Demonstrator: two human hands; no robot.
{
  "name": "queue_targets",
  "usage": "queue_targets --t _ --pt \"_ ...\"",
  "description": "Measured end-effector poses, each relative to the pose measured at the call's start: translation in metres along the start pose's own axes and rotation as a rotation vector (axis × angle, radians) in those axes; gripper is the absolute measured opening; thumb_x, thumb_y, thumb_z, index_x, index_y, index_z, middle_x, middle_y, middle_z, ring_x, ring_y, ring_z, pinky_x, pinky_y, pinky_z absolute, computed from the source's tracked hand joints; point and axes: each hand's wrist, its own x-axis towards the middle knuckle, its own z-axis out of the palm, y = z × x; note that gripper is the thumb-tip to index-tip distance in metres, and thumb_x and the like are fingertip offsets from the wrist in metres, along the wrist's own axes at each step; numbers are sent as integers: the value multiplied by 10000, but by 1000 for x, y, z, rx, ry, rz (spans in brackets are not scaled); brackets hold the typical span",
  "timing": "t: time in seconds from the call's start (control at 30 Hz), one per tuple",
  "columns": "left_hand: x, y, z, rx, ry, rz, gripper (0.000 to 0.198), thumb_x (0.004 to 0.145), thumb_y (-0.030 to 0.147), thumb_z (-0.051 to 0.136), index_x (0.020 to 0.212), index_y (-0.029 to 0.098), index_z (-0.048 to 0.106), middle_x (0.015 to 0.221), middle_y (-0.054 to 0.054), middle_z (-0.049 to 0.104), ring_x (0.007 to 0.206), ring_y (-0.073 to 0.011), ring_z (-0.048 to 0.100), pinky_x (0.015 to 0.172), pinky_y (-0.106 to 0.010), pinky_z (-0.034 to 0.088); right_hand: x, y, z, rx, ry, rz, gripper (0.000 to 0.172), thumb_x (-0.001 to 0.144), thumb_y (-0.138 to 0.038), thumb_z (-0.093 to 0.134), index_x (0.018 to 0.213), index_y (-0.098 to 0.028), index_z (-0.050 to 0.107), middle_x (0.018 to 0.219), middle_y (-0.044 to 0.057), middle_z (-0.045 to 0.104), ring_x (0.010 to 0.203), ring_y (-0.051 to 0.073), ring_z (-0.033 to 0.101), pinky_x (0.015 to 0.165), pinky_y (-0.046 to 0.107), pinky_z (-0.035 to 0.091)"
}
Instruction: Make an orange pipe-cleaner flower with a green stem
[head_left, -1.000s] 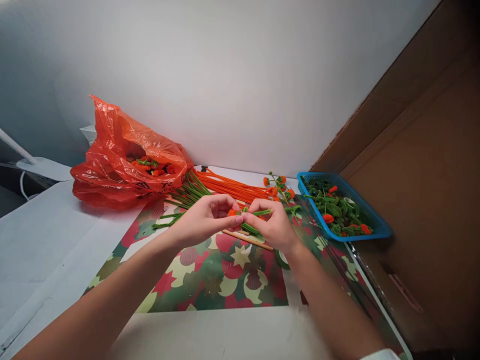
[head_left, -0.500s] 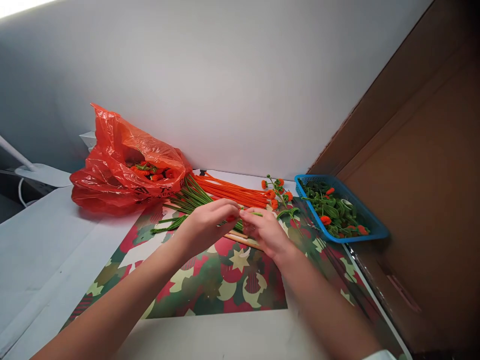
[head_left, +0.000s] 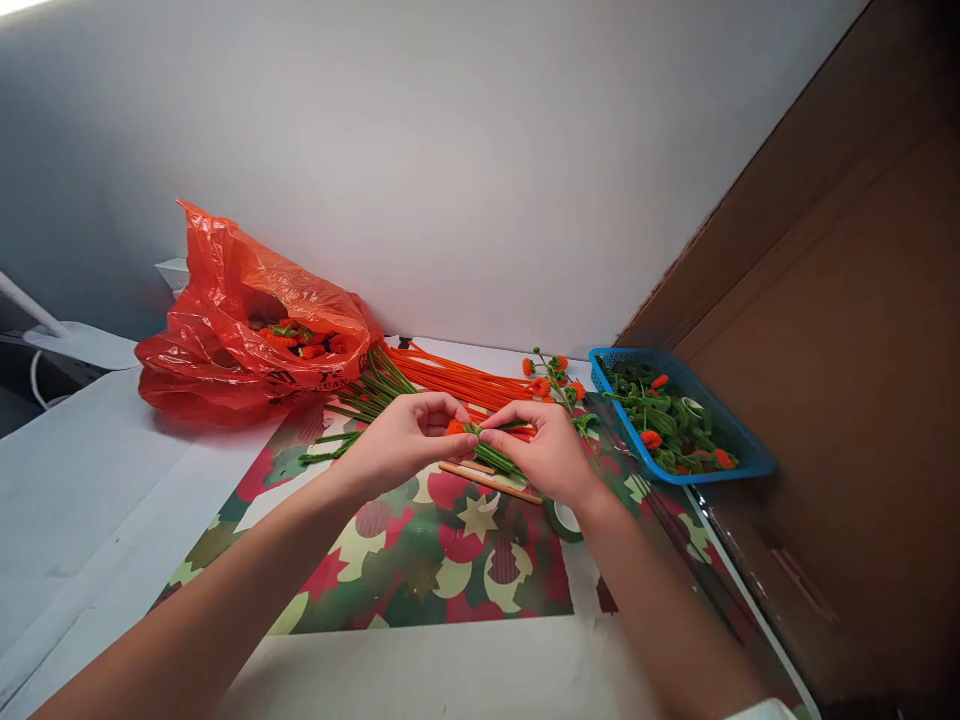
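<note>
Between my hands is a small orange fuzzy flower (head_left: 456,427) with a green base. My left hand (head_left: 401,440) is closed on it, thumb and fingers pinching the head from the left. My right hand (head_left: 551,450) pinches the green part at the flower's base, fingertips almost meeting the left thumb. Behind the hands lie a bundle of orange pipe cleaners (head_left: 465,378) and a bundle of green pipe cleaners (head_left: 379,390). Thin wooden sticks (head_left: 491,482) rest just below. A roll of green tape (head_left: 564,520) is partly hidden by my right wrist. Beyond it lies a flower spray (head_left: 556,375).
A red plastic bag (head_left: 217,320) with orange flowers inside stands at the back left. On the right, a blue basket (head_left: 694,478) holds green leaves and orange flowers, beside a cardboard panel (head_left: 840,350). A patterned sheet (head_left: 435,580) covers part of the white table.
My hands have turned and spread slightly, so the orange flower and its green base now show between the fingertips. The tape roll has come into view by the right wrist.
</note>
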Motion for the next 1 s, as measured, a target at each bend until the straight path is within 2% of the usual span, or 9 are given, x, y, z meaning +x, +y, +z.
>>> queue_targets --t 0.1,0.2,0.33,0.43,0.53,0.63,0.73,0.87,1.0 --pt "-1 -4 2 257 77 168 162 717 282 696 766 161 601 687 -6 634 606 -128 580 547 -234 452 3 5 2 254 -59 284 128 656 -267 760 700 -164 699 704 17 689 650 135 619 644 271 476" --pt "0 -10 3 534 137 412 60 788 231 599 765 177 612 793 -37 680 688 -144 604 644 -254 486 7 12 5 599 -133 527 209 560 -252 812 655 -150 657 614 -13 625 574 94 565 600 240 459" --pt "1 -14 3 723 164 629 145 840 223 508 726 204 595 926 -62 705 869 -187 635 804 -294 491 10 20 9 810 -202 617 265 554 -297 828 650 -154 626 573 -33 572 515 69 501 568 236 451" --pt "1 -12 2 574 189 518 72 805 231 573 743 199 594 877 -53 700 819 -181 642 759 -289 504 9 18 1 525 -155 333 219 614 -303 807 744 -168 693 729 13 673 690 126 613 701 281 492" --pt "1 -9 0 222 72 207 147 726 269 689 760 175 581 732 -24 669 668 -155 630 614 -261 495 7 10 -13 116 -249 -36 229 665 -236 782 887 -203 735 884 33 714 859 177 644 797 315 489" --pt "3 -7 -4 -79 -137 -80 247 673 306 756 747 163 569 647 -4 650 614 -137 627 594 -250 492 5 1 -22 -94 -293 -254 168 756 -214 725 923 -223 742 868 36 725 822 176 642 761 313 489" --pt "6 -8 -6 -163 -223 -210 243 660 295 770 723 157 580 595 16 621 554 -104 591 563 -228 476 4 -6 -21 -182 -280 -411 65 814 -204 683 840 -220 741 764 31 722 720 161 622 720 311 471" --pt "8 -10 -5 -143 -240 -230 234 654 276 766 734 150 585 609 14 631 546 -93 577 568 -226 478 2 -8 -16 -252 -285 -357 100 808 -190 675 715 -195 711 692 21 702 663 145 600 699 296 446" --pt "7 -13 0 -11 -156 -113 225 644 250 748 752 152 577 660 -12 659 614 -131 619 592 -244 482 4 7 -11 -57 -303 49 144 750 -270 699 652 -168 669 679 18 680 648 141 589 623 267 429"
